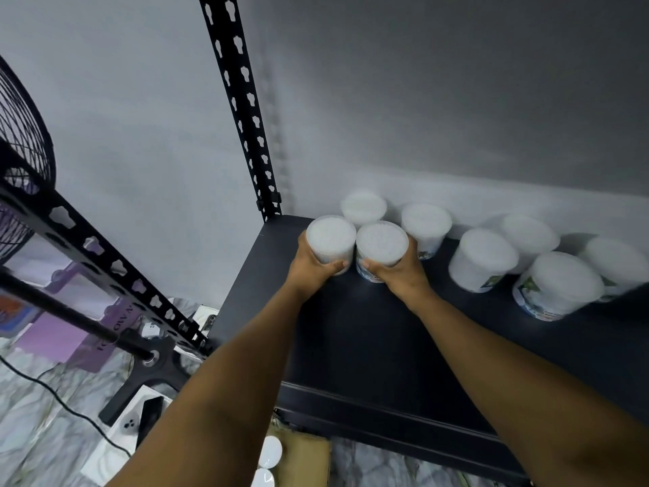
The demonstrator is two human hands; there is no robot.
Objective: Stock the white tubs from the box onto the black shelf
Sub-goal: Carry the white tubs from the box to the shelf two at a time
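Observation:
On the black shelf, near its far left corner, my left hand grips a white tub and my right hand grips a second white tub beside it. Both tubs stand upright and touch each other. Behind them stand two more tubs. Several other white tubs line the shelf to the right by the wall. Below the shelf's front edge a cardboard box shows white tub lids inside.
A black slotted upright rises at the shelf's far left corner, another upright slants at the left. A black fan stands at the far left. Purple and white boxes and a cable lie on the marble floor.

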